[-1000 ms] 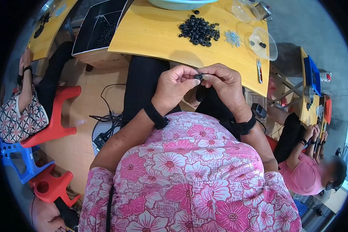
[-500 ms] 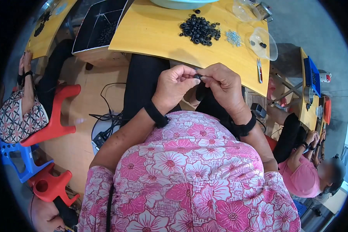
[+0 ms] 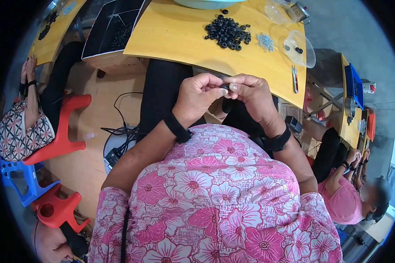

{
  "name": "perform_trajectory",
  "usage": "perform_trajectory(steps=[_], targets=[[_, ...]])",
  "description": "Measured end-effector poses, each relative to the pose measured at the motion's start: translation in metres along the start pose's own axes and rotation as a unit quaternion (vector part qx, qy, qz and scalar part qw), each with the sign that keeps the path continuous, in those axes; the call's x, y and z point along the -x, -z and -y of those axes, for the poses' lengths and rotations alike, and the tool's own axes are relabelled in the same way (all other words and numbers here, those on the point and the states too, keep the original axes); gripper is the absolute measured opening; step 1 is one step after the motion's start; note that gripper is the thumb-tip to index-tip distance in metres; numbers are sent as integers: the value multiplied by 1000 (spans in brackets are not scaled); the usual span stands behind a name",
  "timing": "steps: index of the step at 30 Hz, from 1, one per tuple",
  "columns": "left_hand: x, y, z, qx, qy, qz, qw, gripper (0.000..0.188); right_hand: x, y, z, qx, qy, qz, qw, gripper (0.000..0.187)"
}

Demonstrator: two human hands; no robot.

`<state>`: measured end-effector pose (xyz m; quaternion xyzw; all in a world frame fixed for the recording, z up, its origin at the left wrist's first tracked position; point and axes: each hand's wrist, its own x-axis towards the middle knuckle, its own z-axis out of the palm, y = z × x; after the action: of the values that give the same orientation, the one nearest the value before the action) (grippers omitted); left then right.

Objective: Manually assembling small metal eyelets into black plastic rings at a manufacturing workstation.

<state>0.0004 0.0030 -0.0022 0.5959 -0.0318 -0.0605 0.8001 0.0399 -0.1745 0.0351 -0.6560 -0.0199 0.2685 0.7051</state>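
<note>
My left hand and my right hand meet in front of the table's near edge, fingertips pinched together. Between them is a small black ring-shaped part, mostly covered by the fingers. Both hands are closed on it. On the yellow table beyond lies a pile of small black ring-shaped parts. To its right is a little heap of small silvery pieces. A clear plastic bowl with a few black parts stands farther right, and red-handled snips lie near the right edge.
A pale green basin stands at the far edge, beside a clear container and a metal cup. At left is a black-lined box holding black parts. Cables lie by my left side. Other people sit at both sides.
My right hand has turned slightly, its fingers curling closer around the small black part. My left hand stays nearly in place, and the piles on the table look the same.
</note>
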Motion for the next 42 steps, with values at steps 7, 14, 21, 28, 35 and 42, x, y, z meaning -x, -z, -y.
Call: perform_trajectory(steps=[7, 14, 21, 28, 35, 42], targets=[[0, 1, 0, 22, 14, 10, 1000, 10, -2, 4, -2, -94, -38, 32, 994, 19], [0, 2, -3, 22, 50, -8, 998, 11, -3, -2, -3, 27, 27, 6, 999, 17], [0, 2, -7, 37, 48, -9, 998, 11, -2, -7, -8, 109, 132, -15, 985, 16], [-1, 1, -11, 69, 44, -18, 997, 12, -5, -5, -8, -14, 43, -1, 999, 19], [-1, 3, -8, 58, 38, -11, 998, 13, -7, -2, -9, -106, -14, 33, 994, 19], [-2, 3, -4, 36, 30, -20, 999, 13, -6, -2, -11, -20, 13, 10, 1000, 19]])
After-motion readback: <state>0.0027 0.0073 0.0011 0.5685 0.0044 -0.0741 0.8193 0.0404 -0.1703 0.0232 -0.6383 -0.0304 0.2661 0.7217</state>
